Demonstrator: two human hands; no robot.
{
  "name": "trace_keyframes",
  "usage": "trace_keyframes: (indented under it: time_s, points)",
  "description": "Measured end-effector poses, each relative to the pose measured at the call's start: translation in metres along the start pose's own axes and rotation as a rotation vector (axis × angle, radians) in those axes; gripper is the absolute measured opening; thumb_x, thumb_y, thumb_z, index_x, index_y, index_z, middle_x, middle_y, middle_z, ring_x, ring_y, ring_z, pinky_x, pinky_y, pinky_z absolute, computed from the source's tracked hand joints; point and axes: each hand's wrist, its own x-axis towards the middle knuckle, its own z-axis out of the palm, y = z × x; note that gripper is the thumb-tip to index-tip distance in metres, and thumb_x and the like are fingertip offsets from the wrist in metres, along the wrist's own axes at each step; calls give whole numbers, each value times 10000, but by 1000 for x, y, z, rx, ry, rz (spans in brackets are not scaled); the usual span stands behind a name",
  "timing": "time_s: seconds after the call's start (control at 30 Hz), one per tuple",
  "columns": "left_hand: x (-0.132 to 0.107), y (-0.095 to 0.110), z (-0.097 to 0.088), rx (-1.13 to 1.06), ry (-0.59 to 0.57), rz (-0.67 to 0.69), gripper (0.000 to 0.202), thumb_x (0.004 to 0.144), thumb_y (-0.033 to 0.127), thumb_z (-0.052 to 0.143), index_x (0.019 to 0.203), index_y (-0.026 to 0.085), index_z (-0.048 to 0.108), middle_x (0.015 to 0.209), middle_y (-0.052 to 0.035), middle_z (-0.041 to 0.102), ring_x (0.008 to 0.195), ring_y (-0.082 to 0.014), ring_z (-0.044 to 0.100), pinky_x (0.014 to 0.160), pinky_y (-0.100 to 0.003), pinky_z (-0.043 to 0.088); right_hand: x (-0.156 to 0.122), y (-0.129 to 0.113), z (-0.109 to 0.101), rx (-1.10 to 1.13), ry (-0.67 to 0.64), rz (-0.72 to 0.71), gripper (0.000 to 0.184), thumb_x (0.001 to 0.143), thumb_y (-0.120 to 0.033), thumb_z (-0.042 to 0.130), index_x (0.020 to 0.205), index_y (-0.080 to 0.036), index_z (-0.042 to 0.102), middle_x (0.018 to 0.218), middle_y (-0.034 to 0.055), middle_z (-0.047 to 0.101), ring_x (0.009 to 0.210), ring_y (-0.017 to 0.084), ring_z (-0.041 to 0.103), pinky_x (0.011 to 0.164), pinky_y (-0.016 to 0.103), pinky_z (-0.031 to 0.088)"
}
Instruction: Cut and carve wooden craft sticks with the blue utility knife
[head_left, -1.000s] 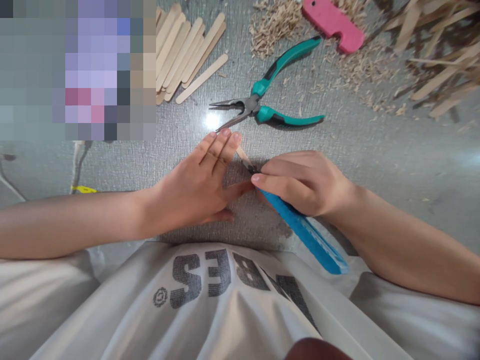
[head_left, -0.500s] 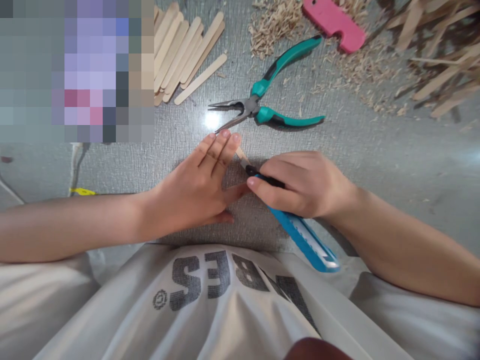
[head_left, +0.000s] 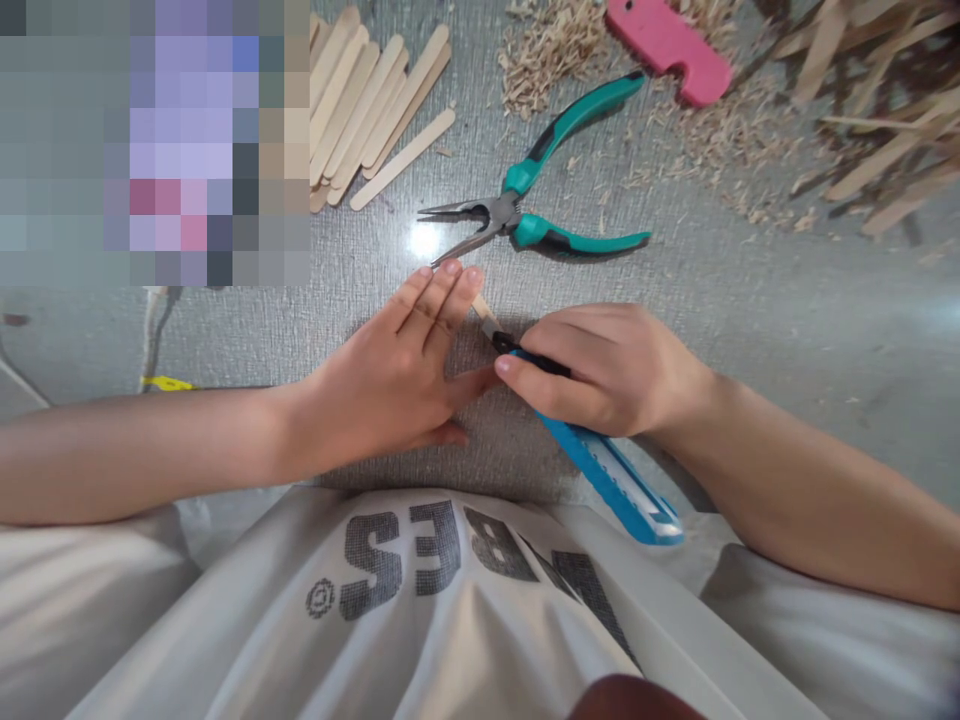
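My left hand (head_left: 390, 375) lies flat on the grey table with its fingers stretched out, pressing down a wooden stick (head_left: 481, 307) whose tip pokes out past the fingertips. My right hand (head_left: 607, 365) is closed round a blue utility knife (head_left: 611, 478). The knife's blade end rests on the stick just beside my left fingers, and its handle runs back toward my body.
Teal-handled long-nose pliers (head_left: 540, 200) lie just beyond my hands. A stack of wooden sticks (head_left: 367, 100) is at the back left, a pink block (head_left: 667, 48) and wood shavings (head_left: 555, 45) at the back, and a pile of cut sticks (head_left: 877, 110) at the back right.
The knife has rolled in my right hand, showing its black front and white slider track. My left hand stays flat on the stick.
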Motion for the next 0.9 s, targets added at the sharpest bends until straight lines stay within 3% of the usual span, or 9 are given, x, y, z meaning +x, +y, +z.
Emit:
trace_keyframes:
  time_s: [0.17,0.33,0.47,0.67,0.9]
  points:
    - [0,1,2,14,-1,-4,944,1040,664,905,1754,184,518,1985,-325,370,1850,-586,372,1493,-763,416,0,5,2,-7,29,-65,470,1247,-270,431,850,-249,680,711,-15,498,676,180,414,619,350,291]
    - [-1,0,-1,24,3,9,1022,1011,680,934,1773,165,490,1954,-363,401,1824,-601,415,1484,-743,437,-1,12,3,-9,7,-112,494,1274,-270,385,928,-247,736,753,-12,537,688,172,425,628,350,276]
    - [-1,0,0,30,-3,10,1023,1001,704,937,1760,171,505,1959,-364,390,1829,-604,404,1488,-750,423,-3,14,3,-108,25,-179,492,1258,-213,380,981,-256,784,774,-2,594,698,174,431,640,344,307]
    - [-1,1,4,23,1,-17,948,1067,653,862,1798,187,479,1990,-315,367,1858,-565,373,1503,-744,404,-6,16,1,-46,-29,-125,450,1232,-245,421,958,-255,778,765,16,626,705,184,488,646,364,350]
    - [-2,-1,3,15,20,4,969,1033,680,907,1762,179,512,1978,-340,372,1843,-588,389,1492,-743,419,-5,19,2,-90,-32,-176,501,1267,-238,348,1005,-230,776,794,11,633,710,167,476,661,343,338]
